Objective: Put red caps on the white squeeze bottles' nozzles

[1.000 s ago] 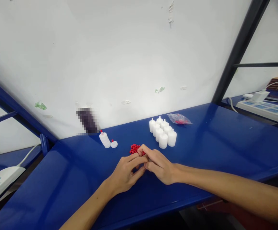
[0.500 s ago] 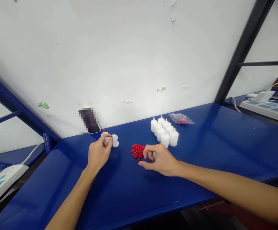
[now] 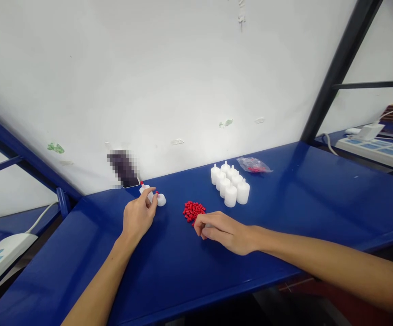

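Note:
My left hand [image 3: 139,215] is at the left of the blue table. Its thumb and forefinger are apart, close to small white bottles with red caps. One such bottle [image 3: 161,199] is just past the fingertips; another white bottle [image 3: 143,189] shows behind the forefinger, partly hidden. My right hand [image 3: 225,231] is curled at the near right edge of a pile of small red caps [image 3: 193,209]. A bit of something pale shows inside its bent fingers, mostly hidden. Behind that hand, several white bottles [image 3: 230,196] with bare narrow nozzles stand in a close group.
A clear plastic bag [image 3: 253,165] with red pieces lies behind the bottles. A phone [image 3: 125,170], partly blurred out, leans on the white wall [image 3: 182,90]. Power strips [image 3: 379,149] sit at both sides. A dark frame post [image 3: 332,72] rises at the right.
My right hand has turned over and its fingers have closed more, near the caps. The white bottle beside my left fingertips has shifted. The whole view has moved slightly.

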A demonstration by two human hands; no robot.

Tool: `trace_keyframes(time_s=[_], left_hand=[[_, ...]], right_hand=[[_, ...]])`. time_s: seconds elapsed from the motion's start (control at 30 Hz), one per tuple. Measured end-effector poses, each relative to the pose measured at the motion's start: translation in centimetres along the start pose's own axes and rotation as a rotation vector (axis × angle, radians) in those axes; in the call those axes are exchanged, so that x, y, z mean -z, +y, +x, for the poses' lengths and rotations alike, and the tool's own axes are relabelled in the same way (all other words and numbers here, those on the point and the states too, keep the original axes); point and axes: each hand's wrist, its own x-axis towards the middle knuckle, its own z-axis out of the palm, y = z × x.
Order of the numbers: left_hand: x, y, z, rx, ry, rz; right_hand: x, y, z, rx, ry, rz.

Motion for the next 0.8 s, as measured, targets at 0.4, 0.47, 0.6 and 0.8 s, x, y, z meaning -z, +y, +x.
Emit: trace_keyframes(time_s=[0.4, 0.47, 0.6, 0.8], left_hand=[[-0.4, 4.1, -2.5, -0.564, -0.407, -0.092], [-0.4, 3.9, -2.4, -0.555, -0.399, -0.093], [-0.7, 3.9, -2.4, -0.586, -0.384, -0.109], [-0.9, 4.1, -2.6, -0.621, -0.381, -0.153]], right_hand=[[-0.5, -0.5, -0.3, -0.075, -0.067, -0.339], [-0.7, -0.4, -0.3, -0.096, -0.032, -0.403], [-0.9, -0.2, -0.6, -0.070, 0.036, -0.569], [-0.4, 0.0, -0.9, -0.051, 0.071, -0.749]])
